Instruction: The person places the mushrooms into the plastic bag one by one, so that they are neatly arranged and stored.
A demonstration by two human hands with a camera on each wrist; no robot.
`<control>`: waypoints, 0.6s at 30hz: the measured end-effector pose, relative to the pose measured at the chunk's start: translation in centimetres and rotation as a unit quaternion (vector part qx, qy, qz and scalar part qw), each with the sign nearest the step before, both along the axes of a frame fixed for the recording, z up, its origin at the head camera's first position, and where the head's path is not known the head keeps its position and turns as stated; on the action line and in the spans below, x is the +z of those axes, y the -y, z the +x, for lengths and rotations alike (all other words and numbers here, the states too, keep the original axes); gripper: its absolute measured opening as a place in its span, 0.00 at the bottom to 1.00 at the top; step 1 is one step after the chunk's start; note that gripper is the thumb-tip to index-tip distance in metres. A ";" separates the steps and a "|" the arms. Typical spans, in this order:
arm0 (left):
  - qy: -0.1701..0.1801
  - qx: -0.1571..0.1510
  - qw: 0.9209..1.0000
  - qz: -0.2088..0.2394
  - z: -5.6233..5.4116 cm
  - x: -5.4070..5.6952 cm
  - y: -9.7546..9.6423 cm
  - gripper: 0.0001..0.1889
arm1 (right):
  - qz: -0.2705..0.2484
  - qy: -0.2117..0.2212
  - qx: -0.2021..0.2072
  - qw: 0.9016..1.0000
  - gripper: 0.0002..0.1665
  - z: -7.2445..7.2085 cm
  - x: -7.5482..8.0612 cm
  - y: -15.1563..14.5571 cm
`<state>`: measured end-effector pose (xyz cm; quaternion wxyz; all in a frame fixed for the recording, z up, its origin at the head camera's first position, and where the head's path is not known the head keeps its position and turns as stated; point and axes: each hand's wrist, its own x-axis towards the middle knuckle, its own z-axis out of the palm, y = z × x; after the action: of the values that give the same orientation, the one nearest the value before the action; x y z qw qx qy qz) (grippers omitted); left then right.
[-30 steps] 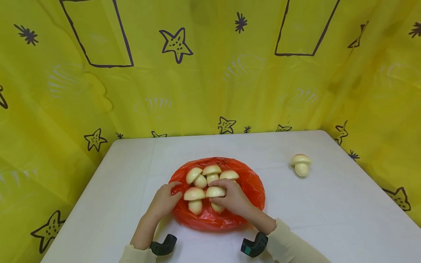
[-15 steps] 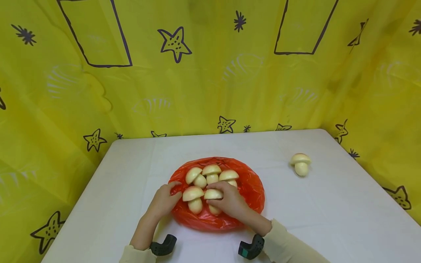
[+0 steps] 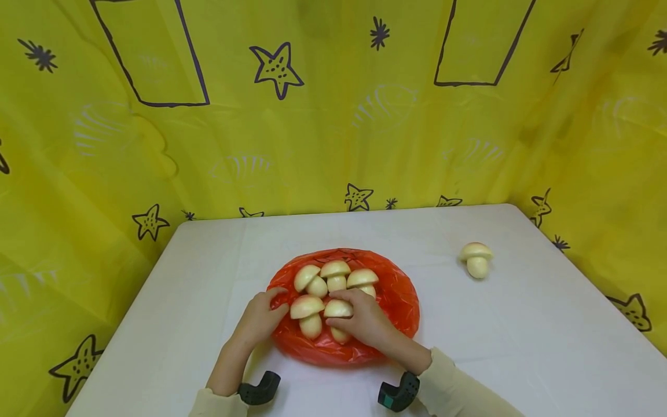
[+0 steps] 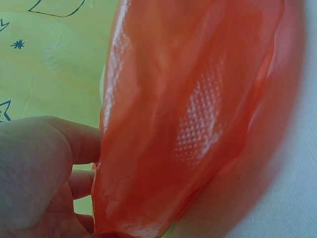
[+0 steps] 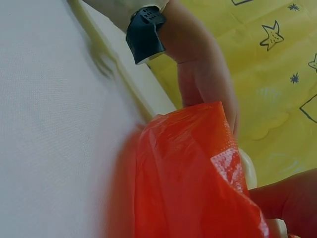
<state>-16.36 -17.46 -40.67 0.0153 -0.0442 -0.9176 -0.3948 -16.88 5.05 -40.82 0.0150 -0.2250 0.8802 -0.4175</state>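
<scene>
A red plastic bag point(image 3: 398, 301) lies spread on the white table with several pale mushrooms point(image 3: 335, 268) in it. My right hand point(image 3: 367, 318) holds the front right mushroom point(image 3: 337, 308) between thumb and fingers. Beside it, stem toward me, lies the front left mushroom point(image 3: 307, 307). At the bag's left rim, my left hand point(image 3: 260, 318) pinches the plastic edge. The left wrist view has those fingers against the red film point(image 4: 158, 124), fingertips partly hidden. Red plastic point(image 5: 183, 168) fills much of the right wrist view, masking most of the held mushroom.
One more mushroom point(image 3: 476, 252) lies alone on the table point(image 3: 521, 324), at the back right. A yellow patterned curtain point(image 3: 323, 139) hangs behind and along both sides of the table. Each wrist wears a dark device point(image 3: 398, 392).
My right hand has shifted slightly left with its mushroom, closer to the front left one. The left hand stays at the bag's rim.
</scene>
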 end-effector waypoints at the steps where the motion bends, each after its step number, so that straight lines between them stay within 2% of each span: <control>1: 0.000 0.000 1.000 0.000 0.0 0.0 0.0 0.17 | 0.000 0.004 0.001 1.000 0.27 0.0 0.1 0.0; 6: -0.001 0.003 1.000 -0.002 0.0 0.0 0.0 0.17 | 0.004 -0.001 0.015 1.000 0.26 -0.2 0.6 -0.4; 11: 0.002 0.003 1.000 -0.004 0.2 0.1 0.0 0.17 | 0.023 -0.010 0.022 0.999 0.23 0.1 1.8 -1.1; 18: 0.000 0.005 1.000 -0.009 0.1 0.2 -0.1 0.17 | 0.048 0.006 -0.029 0.998 0.27 0.7 3.8 -2.9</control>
<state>-16.28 -17.40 -40.51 0.0167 -0.0397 -0.9215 -0.3860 -16.22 7.91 -36.97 0.0193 -0.1955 0.9055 -0.3762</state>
